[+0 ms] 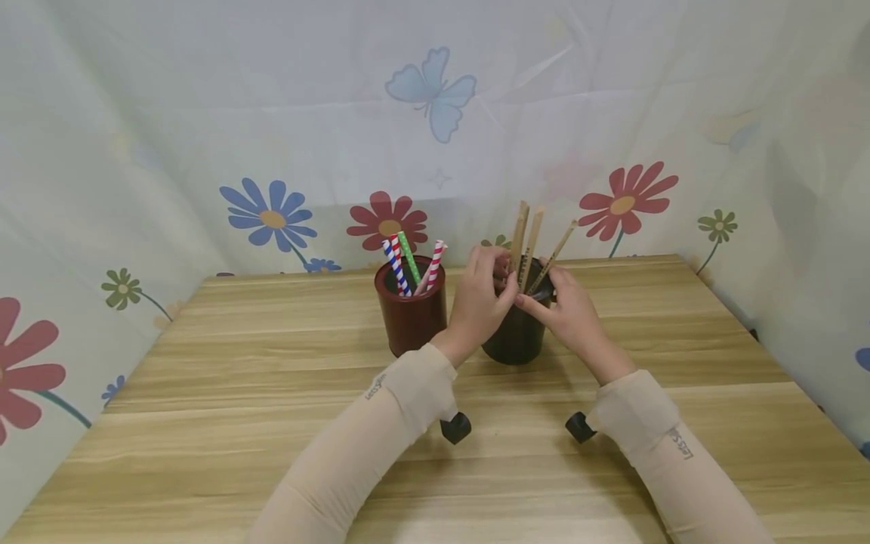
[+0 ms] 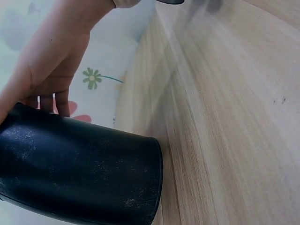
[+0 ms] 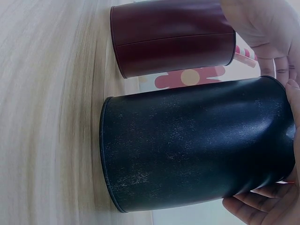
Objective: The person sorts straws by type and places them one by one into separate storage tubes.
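A black cylindrical holder (image 1: pixel 514 340) stands on the table with several brown printed paper straws (image 1: pixel 535 234) leaning out of its top. My left hand (image 1: pixel 479 302) is at the holder's left rim, thumb and fingers pinching brown straws just above the opening. With my right hand (image 1: pixel 576 313) I grip the holder's upper right side, thumb across the front and fingers round the far side. In the right wrist view, those fingers curl under the black holder (image 3: pixel 197 145). The left wrist view shows my left hand (image 2: pixel 56 61) at the holder's rim; the straws are hidden there.
Just left of the black holder stands a dark red cylindrical holder (image 1: pixel 412 317) with striped and green dotted paper straws (image 1: pixel 408 261). The wood-grain table (image 1: pixel 272 393) ends at a flowered cloth backdrop (image 1: pixel 326 136). Small black devices (image 1: pixel 456 428) hang under both wrists.
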Motion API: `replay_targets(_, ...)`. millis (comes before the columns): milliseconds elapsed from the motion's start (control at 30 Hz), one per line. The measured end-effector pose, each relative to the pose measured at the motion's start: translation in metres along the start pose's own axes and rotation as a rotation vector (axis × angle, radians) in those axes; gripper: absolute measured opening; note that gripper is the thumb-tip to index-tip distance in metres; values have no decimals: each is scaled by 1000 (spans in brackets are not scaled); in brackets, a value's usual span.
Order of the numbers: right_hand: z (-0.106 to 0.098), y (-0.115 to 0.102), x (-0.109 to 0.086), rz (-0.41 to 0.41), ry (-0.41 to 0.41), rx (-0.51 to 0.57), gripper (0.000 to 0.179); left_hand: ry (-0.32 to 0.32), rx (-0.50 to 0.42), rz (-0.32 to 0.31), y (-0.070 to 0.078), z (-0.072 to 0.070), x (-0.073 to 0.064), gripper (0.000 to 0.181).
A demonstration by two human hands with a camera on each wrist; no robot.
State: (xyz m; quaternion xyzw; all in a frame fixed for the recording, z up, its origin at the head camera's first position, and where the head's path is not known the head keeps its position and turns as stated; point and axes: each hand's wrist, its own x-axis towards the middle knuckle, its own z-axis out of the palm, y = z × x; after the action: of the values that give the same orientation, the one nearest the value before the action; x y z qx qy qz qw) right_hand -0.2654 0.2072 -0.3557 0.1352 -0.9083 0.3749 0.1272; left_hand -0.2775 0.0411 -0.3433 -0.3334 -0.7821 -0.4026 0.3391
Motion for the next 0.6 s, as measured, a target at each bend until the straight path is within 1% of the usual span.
replay_targets(100, 0, -1, 0, -5, -3, 9, 83, -14, -13, -8, 2, -2, 0, 26)
replay_targets(267, -1, -2, -1, -3, 3, -7, 79, -27, -16, -5, 5, -5, 0, 29)
replay_targets(400, -1, -3, -1, -13, 8, -12, 76, -19, -24, -4, 6, -7, -3, 29)
replay_targets(500, 0, -3, -1, -20, 8, 8, 76, 0, -9, 18, 5, -10, -6, 29)
replay_targets(600, 1, -1, -1, -12, 10, 21, 77, 14, 40, 55, 5, -14, -10, 30)
